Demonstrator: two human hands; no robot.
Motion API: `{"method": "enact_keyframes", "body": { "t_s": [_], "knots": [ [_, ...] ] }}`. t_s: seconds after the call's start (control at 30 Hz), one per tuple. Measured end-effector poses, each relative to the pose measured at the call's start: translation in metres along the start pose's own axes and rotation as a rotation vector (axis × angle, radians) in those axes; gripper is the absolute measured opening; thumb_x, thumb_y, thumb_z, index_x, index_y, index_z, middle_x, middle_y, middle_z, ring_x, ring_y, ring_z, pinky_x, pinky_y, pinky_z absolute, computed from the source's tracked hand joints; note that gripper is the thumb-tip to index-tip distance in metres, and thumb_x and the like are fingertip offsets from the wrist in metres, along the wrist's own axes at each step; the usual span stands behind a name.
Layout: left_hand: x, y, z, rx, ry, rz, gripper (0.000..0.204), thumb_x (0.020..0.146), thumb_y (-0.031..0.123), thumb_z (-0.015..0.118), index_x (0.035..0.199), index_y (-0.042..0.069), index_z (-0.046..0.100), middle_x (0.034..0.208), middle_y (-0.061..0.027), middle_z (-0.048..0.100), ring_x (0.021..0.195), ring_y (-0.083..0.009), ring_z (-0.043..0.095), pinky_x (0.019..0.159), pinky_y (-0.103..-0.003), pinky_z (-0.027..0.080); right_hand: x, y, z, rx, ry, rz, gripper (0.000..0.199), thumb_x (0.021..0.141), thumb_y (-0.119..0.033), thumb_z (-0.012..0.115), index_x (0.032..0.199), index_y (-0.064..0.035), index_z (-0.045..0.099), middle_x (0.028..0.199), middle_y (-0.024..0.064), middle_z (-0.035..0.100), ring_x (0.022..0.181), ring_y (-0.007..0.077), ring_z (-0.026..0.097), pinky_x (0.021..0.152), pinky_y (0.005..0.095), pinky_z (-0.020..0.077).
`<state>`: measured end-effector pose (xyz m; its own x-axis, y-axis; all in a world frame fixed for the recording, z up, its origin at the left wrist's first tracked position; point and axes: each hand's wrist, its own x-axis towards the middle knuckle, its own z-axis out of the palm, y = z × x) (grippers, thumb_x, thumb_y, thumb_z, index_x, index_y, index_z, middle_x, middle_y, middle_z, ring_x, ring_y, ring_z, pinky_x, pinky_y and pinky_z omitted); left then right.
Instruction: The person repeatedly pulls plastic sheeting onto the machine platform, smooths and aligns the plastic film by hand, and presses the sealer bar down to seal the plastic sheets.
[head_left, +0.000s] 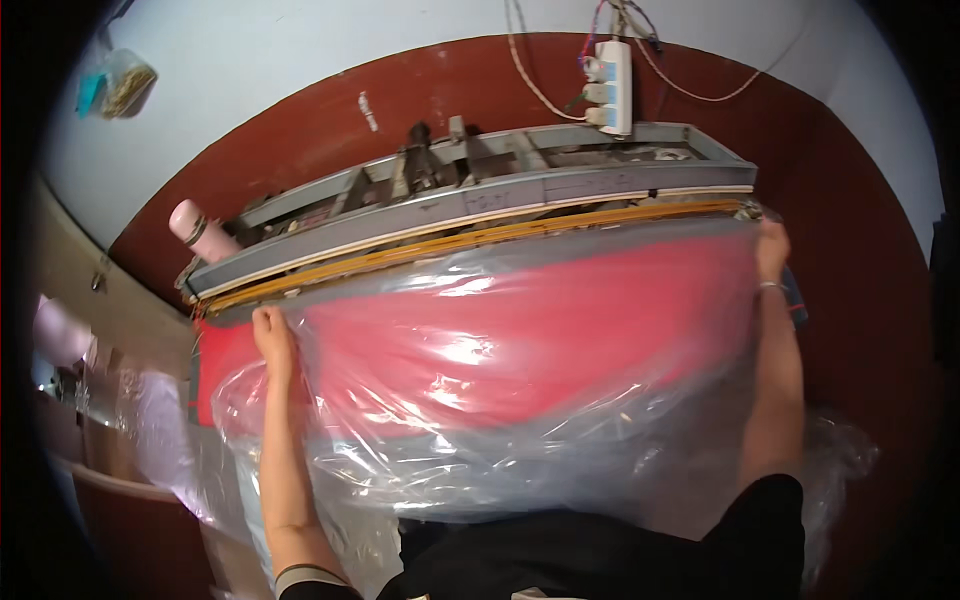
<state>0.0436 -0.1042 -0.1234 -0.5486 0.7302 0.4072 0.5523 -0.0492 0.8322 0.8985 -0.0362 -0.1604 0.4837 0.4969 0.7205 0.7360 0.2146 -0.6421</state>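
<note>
The broad sheet of clear, glossy plastic film looked very light and limp, likely to crease, cling and slide, with hardly any stiffness of its own. Its many bright wrinkles suggested a thin material that a sharp tug might stretch or tear. The best hold seemed to be a folded pinch at the far edge, one near each side, keeping the span between them evenly taut.

The film lay between the two hands and spread back toward the body, covering much of the soft-looking red and grey fabric. The left hand was curled tight, apparently pinching the film near its left side. The right hand was bent at the far right corner, too blurred to tell whether it gripped anything. Just beyond the film ran orange-yellow strips and a long grey metal frame.
</note>
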Motion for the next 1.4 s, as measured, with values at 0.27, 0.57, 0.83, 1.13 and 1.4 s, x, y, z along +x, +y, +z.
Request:
{"method": "enact_keyframes", "body": {
  "t_s": [0.27, 0.57, 0.83, 1.13, 1.4],
  "knots": [
    [0.059, -0.074, 0.018, -0.067, 0.193, 0.081, 0.016, 0.086, 0.016, 0.047, 0.075, 0.004, 0.046, 0.066, 0.0009, 0.043, 0.061, -0.0088, 0.038, 0.057, -0.023, 0.035, -0.017, -0.052, 0.086, 0.007, 0.038, 0.048, 0.019, 0.085, -0.018, 0.054, 0.076, -0.0013, 0.054, 0.059, -0.0013, 0.047, 0.058, 0.0086, 0.043, 0.055, 0.0255, 0.0388],
    [0.065, -0.065, 0.026, -0.138, 0.207, -0.003, 0.016, 0.085, 0.016, 0.053, 0.078, 0.004, 0.046, 0.07, 0.0006, 0.045, 0.063, -0.0083, 0.039, 0.058, -0.022, 0.036, -0.008, -0.04, 0.088, 0.008, 0.172, 0.182, 0.017, 0.078, -0.013, 0.06, 0.078, 0.0014, 0.051, 0.074, 0.0094, 0.057, 0.07, 0.0176, 0.054, 0.067, 0.0289, 0.0442],
    [0.068, -0.05, 0.02, 0.169, 0.396, -0.063, 0.015, 0.083, 0.013, 0.048, 0.087, 0.0, 0.042, 0.081, -0.0083, 0.048, 0.069, -0.0152, 0.044, 0.064, -0.026, 0.04, 0.003, -0.01, 0.083, -0.333, 0.329, 0.052, 0.012, 0.076, -0.005, 0.052, 0.086, 0.0014, 0.049, 0.084, 0.0158, 0.056, 0.079, 0.0263, 0.054, 0.073, 0.034, 0.0436],
    [0.025, 0.003, -0.025, -0.394, -0.199, 0.159, 0.008, 0.083, 0.004, 0.05, 0.089, 0.006, 0.045, 0.078, 0.0012, 0.044, 0.068, -0.0052, 0.041, 0.055, -0.02, 0.036, -0.026, -0.208, 0.097, 0.123, 0.103, -0.169, 0.016, 0.082, -0.014, 0.056, 0.092, -0.0024, 0.052, 0.085, 0.0104, 0.057, 0.075, 0.0214, 0.056, 0.069, 0.0323, 0.0445],
    [-0.029, 0.035, -0.118, 0.411, 0.459, 0.472, 0.014, 0.079, 0.009, 0.06, 0.081, 0.001, 0.048, 0.076, -0.0056, 0.047, 0.07, -0.017, 0.045, 0.065, -0.027, 0.039, -0.142, -0.376, 0.121, 0.409, -1.168, -0.108, 0.017, 0.073, -0.009, 0.066, 0.086, -0.0021, 0.057, 0.061, -0.0046, 0.046, 0.056, 0.0039, 0.041, 0.051, 0.0197, 0.0358]
  ]
}}
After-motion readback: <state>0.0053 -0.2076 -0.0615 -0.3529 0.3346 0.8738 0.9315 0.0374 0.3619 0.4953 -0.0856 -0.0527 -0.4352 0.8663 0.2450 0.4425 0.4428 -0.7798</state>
